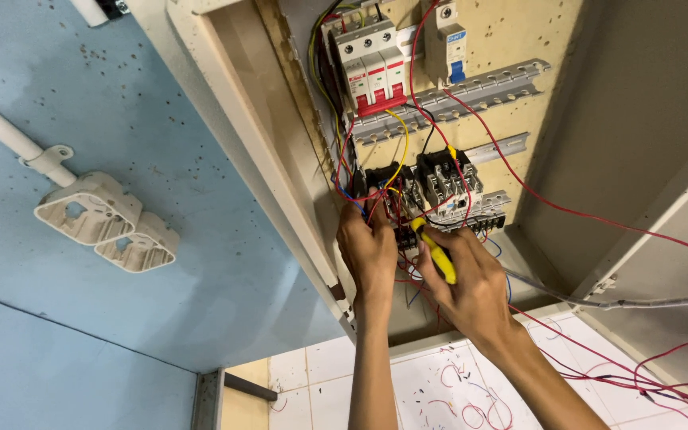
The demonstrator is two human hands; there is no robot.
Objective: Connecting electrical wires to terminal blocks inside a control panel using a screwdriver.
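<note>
My right hand (pixel 471 283) grips a yellow-handled screwdriver (pixel 436 252), its tip pointing up at the black contactors (pixel 431 185) inside an open beige electrical panel (pixel 511 36). My left hand (pixel 368 248) reaches into the panel just left of the screwdriver, fingers pinching red and blue wires (pixel 364 201) below the left contactor. White circuit breakers with red levers (pixel 372 68) sit on a metal rail above. Whether the screwdriver tip touches a terminal is hidden by wires.
Red wires (pixel 567 211) trail from the panel down to the right. Wire offcuts (pixel 455 394) litter the white tiled floor. Two empty white surface boxes (pixel 105 219) and a white conduit (pixel 5 131) are fixed to the blue wall at left. A grey cable (pixel 639 302) runs right.
</note>
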